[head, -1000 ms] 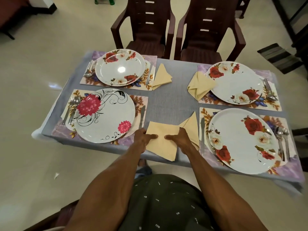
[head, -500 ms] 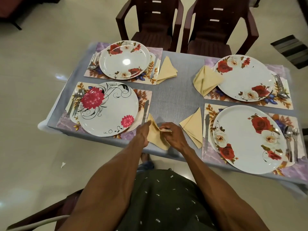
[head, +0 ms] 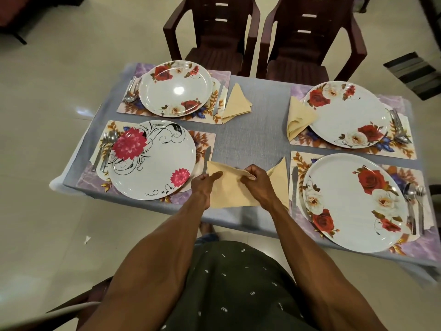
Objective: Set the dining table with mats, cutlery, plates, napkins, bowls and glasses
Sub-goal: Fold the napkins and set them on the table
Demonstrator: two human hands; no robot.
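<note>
Two hands on one yellow napkin (head: 229,189), at the near table edge between the two closest settings. My left hand (head: 205,186) lies mostly flat on the napkin's left part, fingers fairly straight, thumb pointing across the cloth, pressing it to the grey tablecloth (head: 253,130). My right hand (head: 259,181) has fingers curled, pinching a folded upper edge of the same napkin and lifting it slightly. Hands close, not touching. Both forearms reach straight out from my body.

Just right of my right hand: a folded napkin (head: 278,177), triangle pointing away, touching the mat edge beside the near right plate (head: 353,201), white with red and white roses. Knife (head: 294,185) between that napkin and the plate; spoon and fork (head: 415,206) on the plate's far side.

Just left of my left hand: the pink-flower plate (head: 152,161) on its floral mat (head: 202,142), a knife (head: 207,158) along its right edge, cutlery on its left.

Beyond my hands: far left plate (head: 175,88) with a folded napkin (head: 236,103) to its right; far right plate (head: 348,114) with a napkin (head: 299,119) tucked against its left rim. All plates hold nothing.

Two dark chairs (head: 265,37) past the table. No readable writing anywhere.
</note>
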